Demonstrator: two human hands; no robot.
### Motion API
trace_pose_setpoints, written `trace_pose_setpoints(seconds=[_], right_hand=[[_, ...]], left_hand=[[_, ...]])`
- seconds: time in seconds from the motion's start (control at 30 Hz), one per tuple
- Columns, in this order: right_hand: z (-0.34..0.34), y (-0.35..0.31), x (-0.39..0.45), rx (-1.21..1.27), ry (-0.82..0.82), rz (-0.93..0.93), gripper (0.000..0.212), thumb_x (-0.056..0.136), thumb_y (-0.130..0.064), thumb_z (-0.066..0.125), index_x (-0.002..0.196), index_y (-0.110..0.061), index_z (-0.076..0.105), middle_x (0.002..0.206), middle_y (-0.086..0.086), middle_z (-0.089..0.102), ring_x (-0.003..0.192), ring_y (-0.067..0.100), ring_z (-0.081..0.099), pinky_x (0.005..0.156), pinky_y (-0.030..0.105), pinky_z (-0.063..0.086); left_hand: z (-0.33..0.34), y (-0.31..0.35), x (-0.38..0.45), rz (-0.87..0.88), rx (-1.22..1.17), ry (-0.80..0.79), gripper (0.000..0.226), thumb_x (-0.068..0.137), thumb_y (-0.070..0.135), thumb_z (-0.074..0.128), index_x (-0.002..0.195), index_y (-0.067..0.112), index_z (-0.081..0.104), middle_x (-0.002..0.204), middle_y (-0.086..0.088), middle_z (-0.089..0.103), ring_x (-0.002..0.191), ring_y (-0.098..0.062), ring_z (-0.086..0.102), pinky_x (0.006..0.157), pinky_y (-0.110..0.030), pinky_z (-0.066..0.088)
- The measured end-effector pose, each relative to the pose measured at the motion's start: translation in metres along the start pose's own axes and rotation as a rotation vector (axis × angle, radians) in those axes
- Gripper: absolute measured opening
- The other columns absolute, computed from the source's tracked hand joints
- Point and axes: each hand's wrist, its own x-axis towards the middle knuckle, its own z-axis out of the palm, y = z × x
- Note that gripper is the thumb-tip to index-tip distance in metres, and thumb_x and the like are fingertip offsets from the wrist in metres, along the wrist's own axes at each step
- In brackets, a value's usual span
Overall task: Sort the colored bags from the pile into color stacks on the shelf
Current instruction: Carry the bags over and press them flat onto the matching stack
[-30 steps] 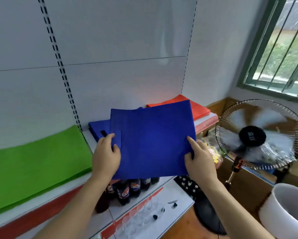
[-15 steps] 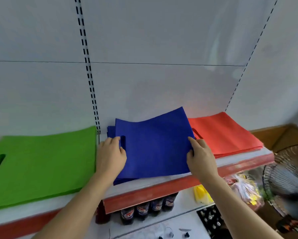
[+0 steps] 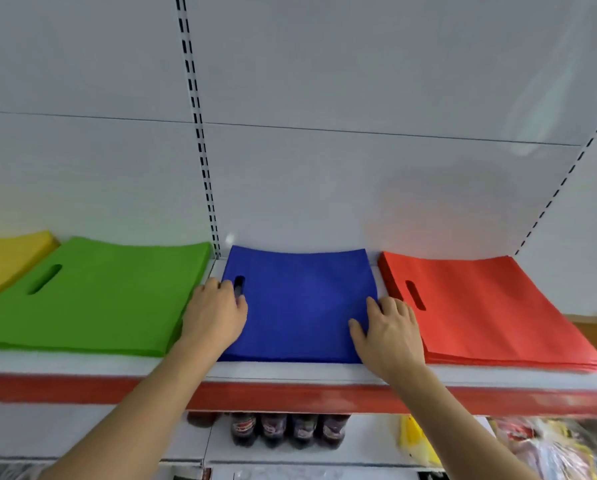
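The white shelf (image 3: 290, 374) carries yellow, green, blue and red stacks. My left hand (image 3: 217, 313) and right hand (image 3: 390, 334) press flat, fingers relaxed, on the blue bag (image 3: 300, 306) near the shelf's front edge.

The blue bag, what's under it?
The blue bag lies flat on the shelf, both hands resting on top. At its front edge it looks like more blue bags beneath, but how many is hidden.
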Motion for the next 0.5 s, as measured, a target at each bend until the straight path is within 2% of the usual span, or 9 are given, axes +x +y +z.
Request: trace_pose_setpoints(seconds=[0.1,0.17,0.3,0.4,0.5], right_hand=[[0.000,-0.001,-0.002,-0.069,-0.016,-0.032,0.073,0.100,-0.067,0.027,0.143,-0.017,0.058,0.143,0.006,0.057,0.140,0.030,0.043,0.125,0.047,0.025],[-0.002,-0.003,-0.001,-0.081,-0.029,-0.037,0.075,0.099,-0.068,0.023,0.141,-0.018,0.059,0.147,0.008,0.054,0.148,0.033,0.036,0.127,0.050,0.020],[-0.002,-0.002,-0.001,-0.083,-0.080,-0.025,0.079,0.100,-0.070,0.019,0.148,-0.019,0.054,0.165,0.010,0.036,0.159,0.035,0.015,0.129,0.053,0.013],[-0.005,-0.003,0.002,-0.067,-0.123,-0.029,0.081,0.098,-0.069,0.020,0.150,-0.017,0.053,0.173,0.010,0.021,0.162,0.036,0.003,0.130,0.055,0.009],[-0.012,-0.009,0.008,-0.056,-0.128,-0.019,0.083,0.097,-0.069,0.023,0.155,-0.014,0.046,0.176,0.011,0.009,0.162,0.038,-0.004,0.130,0.056,0.007]], left_hand=[[0.001,0.004,-0.008,-0.014,0.080,-0.035,0.051,0.104,0.059,0.041,0.116,0.014,0.063,0.114,-0.006,0.063,0.103,-0.025,0.058,0.087,-0.039,0.052],[0.002,0.006,-0.010,-0.009,0.110,-0.052,0.054,0.103,0.061,0.040,0.120,0.015,0.063,0.116,-0.005,0.063,0.106,-0.025,0.058,0.092,-0.038,0.051],[0.001,0.010,-0.010,0.000,0.143,-0.067,0.055,0.105,0.060,0.038,0.126,0.015,0.061,0.119,-0.004,0.064,0.109,-0.024,0.058,0.097,-0.037,0.049],[-0.001,0.011,-0.010,-0.004,0.114,-0.058,0.058,0.105,0.059,0.039,0.136,0.014,0.058,0.133,-0.005,0.059,0.123,-0.025,0.052,0.106,-0.038,0.046],[-0.013,0.011,-0.012,-0.030,0.065,0.023,0.064,0.104,0.058,0.041,0.149,0.013,0.050,0.150,-0.006,0.049,0.139,-0.026,0.041,0.116,-0.039,0.040]])
